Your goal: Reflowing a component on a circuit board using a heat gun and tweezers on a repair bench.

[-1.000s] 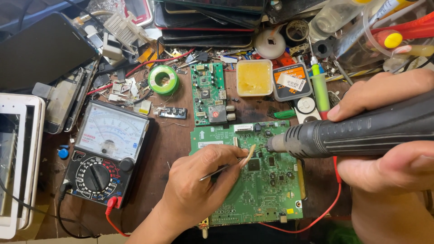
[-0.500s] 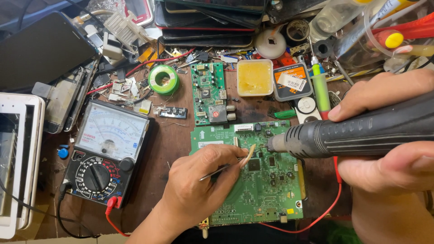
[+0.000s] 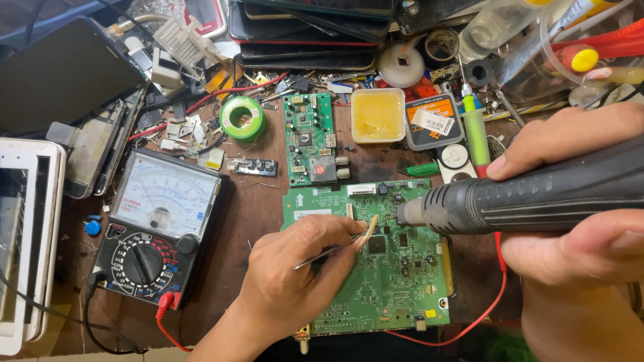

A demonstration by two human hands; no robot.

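A large green circuit board (image 3: 402, 281) lies on the brown workbench. My left hand (image 3: 295, 281) rests on the board's left part and pinches metal tweezers (image 3: 335, 248), whose tip points at a black chip (image 3: 376, 245) near the board's middle. My right hand (image 3: 577, 201) grips a thick black hot-air tool (image 3: 530, 194), held level from the right. Its metal nozzle (image 3: 407, 212) hovers just above the board, beside the tweezers' tip.
An analog multimeter (image 3: 157, 224) with red and black leads sits to the left. Behind the large board lie a smaller green board (image 3: 308, 137), a green solder spool (image 3: 243, 117), a tub of yellow flux (image 3: 378, 115) and several tools. A white device (image 3: 27, 221) stands at the far left.
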